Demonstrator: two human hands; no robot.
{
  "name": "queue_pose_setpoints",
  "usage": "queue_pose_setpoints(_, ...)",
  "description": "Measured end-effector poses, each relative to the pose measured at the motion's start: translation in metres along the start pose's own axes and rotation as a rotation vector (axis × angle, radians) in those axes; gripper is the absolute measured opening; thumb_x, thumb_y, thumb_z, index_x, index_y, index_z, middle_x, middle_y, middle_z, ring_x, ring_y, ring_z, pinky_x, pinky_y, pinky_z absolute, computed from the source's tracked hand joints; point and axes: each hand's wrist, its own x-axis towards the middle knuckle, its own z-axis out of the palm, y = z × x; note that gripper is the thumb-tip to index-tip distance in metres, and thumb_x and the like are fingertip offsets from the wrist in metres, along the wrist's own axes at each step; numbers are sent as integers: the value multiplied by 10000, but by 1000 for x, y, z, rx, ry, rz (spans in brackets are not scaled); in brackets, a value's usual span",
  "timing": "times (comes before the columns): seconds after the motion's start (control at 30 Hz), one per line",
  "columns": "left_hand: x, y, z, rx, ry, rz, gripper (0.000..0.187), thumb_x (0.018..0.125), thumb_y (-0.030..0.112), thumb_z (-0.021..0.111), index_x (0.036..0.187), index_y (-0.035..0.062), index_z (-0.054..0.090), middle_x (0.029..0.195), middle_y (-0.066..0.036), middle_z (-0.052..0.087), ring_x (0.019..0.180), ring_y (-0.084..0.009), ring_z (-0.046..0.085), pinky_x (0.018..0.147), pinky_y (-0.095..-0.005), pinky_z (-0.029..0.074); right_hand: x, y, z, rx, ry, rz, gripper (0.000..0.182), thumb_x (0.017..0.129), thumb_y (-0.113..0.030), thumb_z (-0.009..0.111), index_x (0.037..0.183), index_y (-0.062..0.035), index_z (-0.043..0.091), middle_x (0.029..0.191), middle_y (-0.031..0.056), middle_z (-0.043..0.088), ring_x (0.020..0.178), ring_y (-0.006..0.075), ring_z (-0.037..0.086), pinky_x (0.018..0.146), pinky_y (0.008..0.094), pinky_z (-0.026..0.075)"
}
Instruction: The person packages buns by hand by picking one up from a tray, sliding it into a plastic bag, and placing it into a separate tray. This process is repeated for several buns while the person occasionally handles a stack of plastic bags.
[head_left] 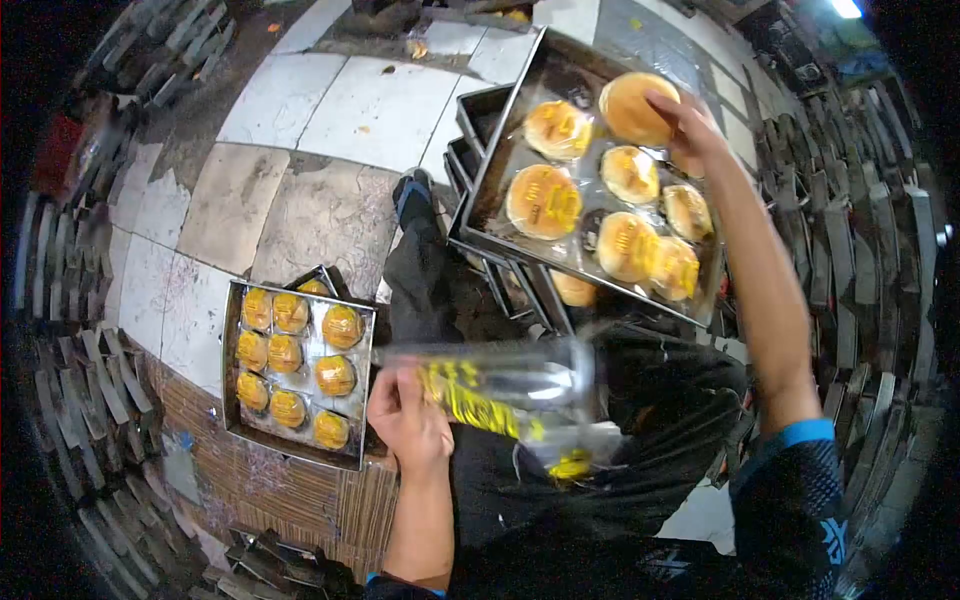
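My left hand (408, 418) is closed on the edge of a clear plastic bag (510, 390) with yellow print, blurred over my lap. At the upper right, my right hand (690, 130) has its fingers on a large round bun (637, 108) that shows no wrapper. That bun is over a dark metal tray (490, 185) holding several buns, such as one with yellow-printed wrapping (543, 202). Left of my left hand, a second metal tray (297, 452) bears several smaller wrapped buns (335, 375).
More dark trays (480, 110) are stacked under the upper tray. Rows of metal trays (830, 200) line the right side, with others (80, 400) on the left. My foot (412, 195) rests on the tiled floor (380, 110) between the two bun trays.
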Motion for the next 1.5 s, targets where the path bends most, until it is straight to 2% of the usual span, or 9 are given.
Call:
queue_pose_setpoints(0.07,-3,6,10,80,32,-4,181,969,182,623,980,2,636,839,-22,641,649,-79,571,563,-223,467,-92,3,-9,761,-264,72,361,878,-158,673,1146,68,584,1168,181,637,1047,251,651,916,399,550)
queue_pose_setpoints(0.23,-27,5,24,598,-102,164,202,945,185,658,978,-14,671,777,-13,637,615,-66,543,563,-202,438,-291,9,68,329,-454,287,433,838,-153,748,1220,-14,598,955,116,690,777,144,655,711,280,544)
queue_pose_setpoints(0.43,-99,33,58,-18,-431,-238,728,995,595,342,1415,3,393,1254,-151,592,1100,-246,605,932,-363,494,-402,-19,135,-163,-159,-567,477,901,-64,606,1360,2,494,1399,244,480,1284,402,487,1079,411,396)
queue_pose_setpoints(0.7,-148,40,72,334,-468,91,546,1024,393,395,1400,-3,403,1310,-137,547,1162,-247,552,1014,-383,439,-419,-46,144,-556,-179,-740,624,806,-36,536,1417,-1,415,1522,312,224,1399,487,264,1143,484,291)
queue_pose_setpoints(0.83,-116,74,53,-337,-551,-340,591,985,505,397,1344,41,467,1233,-142,600,1064,-296,612,909,-484,520,-449,-26,146,-506,-329,-835,521,813,-46,587,1310,66,482,1406,278,411,1314,424,403,1122,444,333)
queue_pose_setpoints(1.17,-125,75,54,-60,-414,-475,528,926,388,512,1313,29,503,1217,-157,624,1071,-314,626,839,-504,550,-434,-53,133,-214,-597,-732,145,821,-129,690,877,-24,606,827,145,591,774,348,621,671,423,500)
queue_pose_setpoints(1.33,-103,97,38,-327,-342,-456,607,879,502,498,1327,93,522,1260,-141,606,1073,-324,620,804,-516,552,-425,-49,86,418,-1426,-463,158,924,-153,660,894,2,666,848,141,663,801,279,649,693,332,516)
queue_pose_setpoints(1.43,-107,84,32,-196,-407,-509,588,903,485,470,1315,67,512,1238,-157,610,1044,-325,628,818,-505,546,-415,-8,126,-435,132,-625,127,812,-93,731,917,-38,686,964,110,670,877,311,644,819,376,512)
queue_pose_setpoints(1.5,-131,70,32,-105,-503,-504,607,956,481,415,1361,31,463,1287,-173,582,1133,-332,599,912,-479,537,-420,-21,129,-148,158,-724,183,748,-100,768,917,-70,704,989,74,657,890,301,636,873,403,498)
